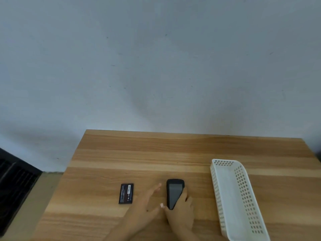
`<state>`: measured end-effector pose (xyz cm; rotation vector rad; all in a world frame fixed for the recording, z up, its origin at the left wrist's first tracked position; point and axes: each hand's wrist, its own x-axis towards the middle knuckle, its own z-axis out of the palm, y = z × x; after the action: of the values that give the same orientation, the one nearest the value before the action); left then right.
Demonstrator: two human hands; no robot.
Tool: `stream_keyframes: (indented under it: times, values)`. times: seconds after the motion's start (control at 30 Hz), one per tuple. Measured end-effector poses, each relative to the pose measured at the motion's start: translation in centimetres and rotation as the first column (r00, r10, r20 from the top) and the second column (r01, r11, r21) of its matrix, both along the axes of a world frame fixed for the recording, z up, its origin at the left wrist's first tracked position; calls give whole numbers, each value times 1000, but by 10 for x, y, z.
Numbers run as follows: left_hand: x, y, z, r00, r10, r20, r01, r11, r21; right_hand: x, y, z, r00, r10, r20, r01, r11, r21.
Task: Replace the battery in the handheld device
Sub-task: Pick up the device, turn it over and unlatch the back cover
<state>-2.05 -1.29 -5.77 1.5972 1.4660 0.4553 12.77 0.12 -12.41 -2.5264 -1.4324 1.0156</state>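
My right hand point(182, 210) wraps its fingers around the black handheld device point(174, 192) lying screen-up on the wooden counter point(156, 153), my left hand point(147, 202) flat and open beside it, between it and the flat black battery point(126, 193), the white perforated plastic basket point(225, 188) at right.

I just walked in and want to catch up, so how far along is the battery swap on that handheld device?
Nothing looks done yet. The handheld device lies screen-up on the wooden table, so its back isn't visible. The right hand grips its lower end; the left hand lies open beside it. One battery lies apart, untouched. The white basket looks empty. Still left: turn it over, open it, swap.
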Motion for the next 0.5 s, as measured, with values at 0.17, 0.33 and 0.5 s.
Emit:
stream_keyframes:
  times: [0.17,0.33,0.5]
  values:
    - [-1,-1,2,1000,-1,10,1,1000,21,-1,2,-3,994,-75,-74,78,996,47]
    - [-1,1,8,1000,-9,-4,9,999,32,11,0,6,974,-90,-210,111,990,91]
    - [-4,12,29,998,-53,-34,56,993,103,35,4,38,936,29,-350,40,981,188]
